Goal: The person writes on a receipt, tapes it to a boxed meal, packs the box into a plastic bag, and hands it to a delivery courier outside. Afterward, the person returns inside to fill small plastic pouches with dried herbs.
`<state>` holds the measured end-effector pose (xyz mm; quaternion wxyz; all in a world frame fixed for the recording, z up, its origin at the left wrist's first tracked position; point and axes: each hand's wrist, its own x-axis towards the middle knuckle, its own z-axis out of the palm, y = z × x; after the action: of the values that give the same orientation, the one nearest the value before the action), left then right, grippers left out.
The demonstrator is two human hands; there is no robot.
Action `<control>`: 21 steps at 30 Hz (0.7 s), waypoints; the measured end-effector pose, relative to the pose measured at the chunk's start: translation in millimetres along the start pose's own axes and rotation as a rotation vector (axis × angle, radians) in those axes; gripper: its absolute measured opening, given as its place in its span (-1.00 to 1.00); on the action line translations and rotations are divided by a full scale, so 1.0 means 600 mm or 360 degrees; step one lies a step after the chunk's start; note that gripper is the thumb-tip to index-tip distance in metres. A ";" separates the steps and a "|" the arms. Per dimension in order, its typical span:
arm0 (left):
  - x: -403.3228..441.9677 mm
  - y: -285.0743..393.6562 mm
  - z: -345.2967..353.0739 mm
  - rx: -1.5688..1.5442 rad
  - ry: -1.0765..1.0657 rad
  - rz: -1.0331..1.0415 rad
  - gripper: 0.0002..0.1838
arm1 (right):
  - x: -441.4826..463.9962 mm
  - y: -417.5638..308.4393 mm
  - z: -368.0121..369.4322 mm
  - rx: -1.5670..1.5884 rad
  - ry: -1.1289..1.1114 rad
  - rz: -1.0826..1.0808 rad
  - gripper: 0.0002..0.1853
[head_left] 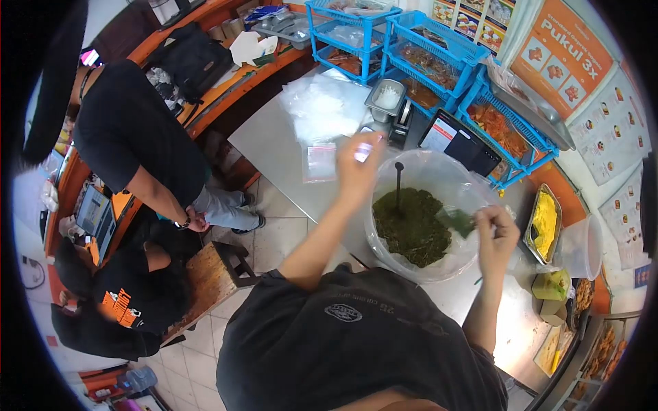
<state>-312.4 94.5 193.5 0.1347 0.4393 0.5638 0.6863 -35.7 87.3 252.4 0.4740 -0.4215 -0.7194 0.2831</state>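
Observation:
A large clear tub lined with plastic holds a dark green mass, and a dark handle stands upright in it. My right hand is closed at the tub's right rim, pinching a small clear bag with green stuff inside. Beyond the tub's left rim is my left hand, raised with its fingers bent around a small whitish-purple item that I cannot make out. Clear plastic bags lie on the metal table farther left.
Blue tiered baskets, a tablet and a small metal container stand behind the tub. At right are a tray of yellow food and a clear container. Two people are at left, by a wooden stool.

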 end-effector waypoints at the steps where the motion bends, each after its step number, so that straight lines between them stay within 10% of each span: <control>1: 0.028 -0.096 -0.026 0.0419 0.0208 0.0284 -0.81 | 0.010 0.009 -0.021 -0.0099 0.0062 0.0010 -0.96; 4: 0.037 -0.262 -0.091 0.1349 0.0452 -0.0063 -0.80 | 0.030 -0.001 -0.040 -0.0237 0.0321 -0.0034 -0.93; 7: 0.011 -0.337 -0.124 0.1787 -0.0030 -0.0079 -0.81 | 0.036 -0.012 -0.043 -0.0280 0.0427 -0.0073 -0.86; 13: 0.040 -0.347 -0.092 0.1443 0.0269 0.0133 -0.87 | 0.000 0.005 -0.035 -0.0340 0.0353 0.0335 -0.92; 16: 0.057 -0.340 -0.064 0.1230 -0.0106 0.0108 -0.82 | -0.033 0.032 -0.036 -0.0593 0.0255 0.0583 -0.81; 18: 0.067 -0.355 -0.039 0.1243 -0.0290 0.0033 -0.44 | -0.042 0.033 -0.012 -0.0646 0.0359 0.0108 -0.78; 21: 0.064 -0.371 -0.003 0.1357 -0.0490 -0.0023 -0.10 | -0.053 0.032 0.008 -0.0620 0.0356 0.0303 -0.77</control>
<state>-404.8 192.7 12.4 0.0288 0.5487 0.7725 0.3184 -27.2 68.9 221.0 0.4316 -0.5995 -0.6605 0.1341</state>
